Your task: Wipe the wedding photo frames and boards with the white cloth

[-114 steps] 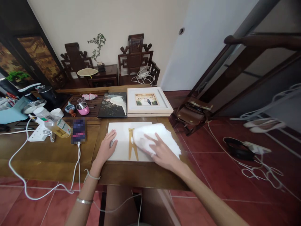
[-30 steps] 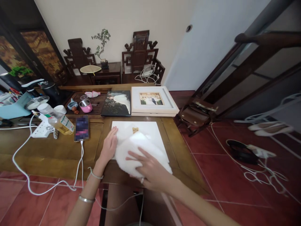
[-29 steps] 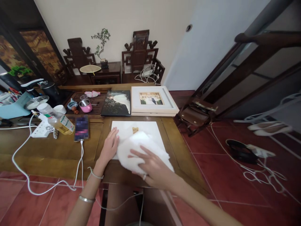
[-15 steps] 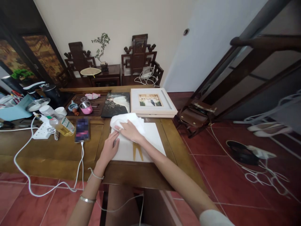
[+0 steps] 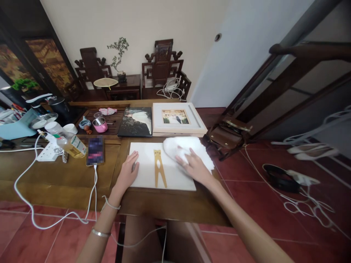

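Note:
A flat white board (image 5: 142, 171) with a tan, two-legged, cat-headed picture (image 5: 158, 160) lies on the wooden table in front of me. My left hand (image 5: 128, 170) rests flat on the board's left edge, fingers stretched out. Over the right part of the board, my right hand (image 5: 194, 166) presses on a white cloth (image 5: 183, 145) and holds it. That cloth is bunched, blurred on its left side, and spreads past the board's right edge. Some right fingertips are smeared by motion.
Behind the board lie a dark photo panel (image 5: 135, 122) and a pale framed photo (image 5: 179, 120). To the left are a phone (image 5: 95, 150) on a white cable, an oil-coloured bottle (image 5: 72, 146), a power strip (image 5: 49, 151) and a pink cup (image 5: 100, 125). A brown bag (image 5: 227, 137) hangs right.
My right hand has swept the white cloth from the board's upper left to its right side, uncovering the tan picture's head. My left hand has stayed at the left edge.

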Motion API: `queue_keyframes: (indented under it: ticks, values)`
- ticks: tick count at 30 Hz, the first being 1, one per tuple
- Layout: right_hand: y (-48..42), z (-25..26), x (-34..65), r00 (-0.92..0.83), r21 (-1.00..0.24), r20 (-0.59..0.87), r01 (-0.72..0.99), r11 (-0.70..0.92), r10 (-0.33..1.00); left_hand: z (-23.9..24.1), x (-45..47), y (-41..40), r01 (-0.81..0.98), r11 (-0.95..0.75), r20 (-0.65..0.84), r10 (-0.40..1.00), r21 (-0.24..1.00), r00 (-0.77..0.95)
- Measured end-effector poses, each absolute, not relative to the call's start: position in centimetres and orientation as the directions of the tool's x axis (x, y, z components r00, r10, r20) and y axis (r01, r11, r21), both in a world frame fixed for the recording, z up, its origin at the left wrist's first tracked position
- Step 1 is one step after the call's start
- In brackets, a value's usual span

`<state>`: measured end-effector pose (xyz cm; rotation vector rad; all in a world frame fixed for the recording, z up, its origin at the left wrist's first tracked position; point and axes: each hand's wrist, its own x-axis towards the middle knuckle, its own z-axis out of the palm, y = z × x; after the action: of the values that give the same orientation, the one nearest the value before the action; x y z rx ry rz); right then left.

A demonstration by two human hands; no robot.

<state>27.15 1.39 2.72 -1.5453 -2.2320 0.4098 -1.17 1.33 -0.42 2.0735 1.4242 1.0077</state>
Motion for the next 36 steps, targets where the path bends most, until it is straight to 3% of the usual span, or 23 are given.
queue_keyframes:
  ticks: [3,8,13,22,29,36]
  values:
    - [-3.9,3.0,27.9,-0.485,-0.383,0.217,0.756,0.531,0.847,-0.6,-1.3,1.3,0.602,-0.397,0.328,0.917,0.693,0.227]
    - [-10.0,4.9,27.9,-0.642,-0.394,0.127,0.667,0.632,0.756,-0.9,-1.5,1.4,0.619,-0.408,0.326,0.912,0.671,0.249]
    - [-6.3,4.7,28.2,-0.545,-0.462,0.131,0.706,0.537,0.828,-0.6,-1.6,1.5,0.63,-0.406,0.324,0.913,0.662,0.247]
    - [6.5,3.1,26.1,-0.309,-0.425,0.175,0.833,0.355,0.935,-0.5,-1.9,1.6,0.623,-0.399,0.324,0.916,0.673,0.237]
    - [-1.2,3.1,26.4,-0.521,-0.354,0.241,0.738,0.574,0.819,-0.5,-1.7,1.5,0.628,-0.402,0.328,0.914,0.666,0.238]
    - [-9.3,6.8,27.9,-0.634,-0.442,0.046,0.68,0.585,0.772,-0.8,-1.7,1.5,0.63,-0.405,0.33,0.913,0.663,0.239]
